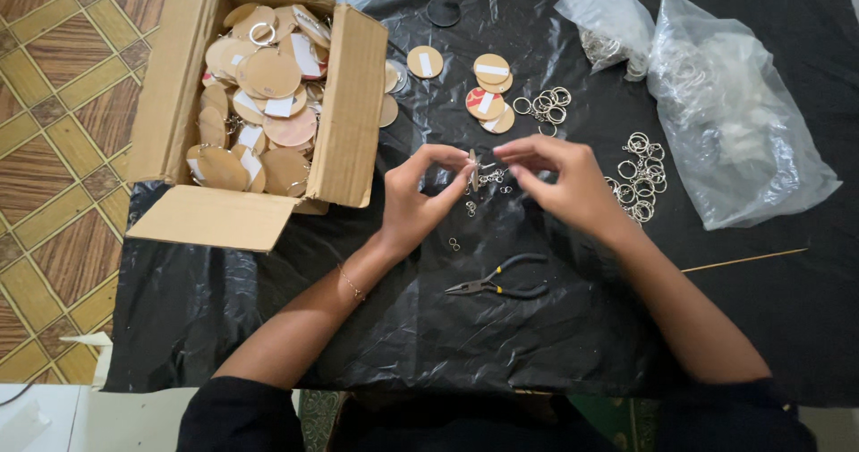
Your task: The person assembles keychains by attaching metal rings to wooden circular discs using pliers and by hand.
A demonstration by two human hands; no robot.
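Keychain piece: small silver metal ring-and-chain fitting (475, 173), pinched between both my hands above the black plastic sheet (537, 345).
Left hand (416, 203): fingertips closed on the fitting.
Right hand (565, 182): fingertips closed on its other side.
Pliers: black-handled small pliers (497, 284) lying just below my hands.
Box: open brown cardboard box (259, 103) of round wooden discs, at left.

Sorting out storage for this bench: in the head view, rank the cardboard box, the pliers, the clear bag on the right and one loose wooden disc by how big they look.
1. cardboard box
2. clear bag
3. pliers
4. loose wooden disc
All lie on one surface, so nearness hardly skews this.
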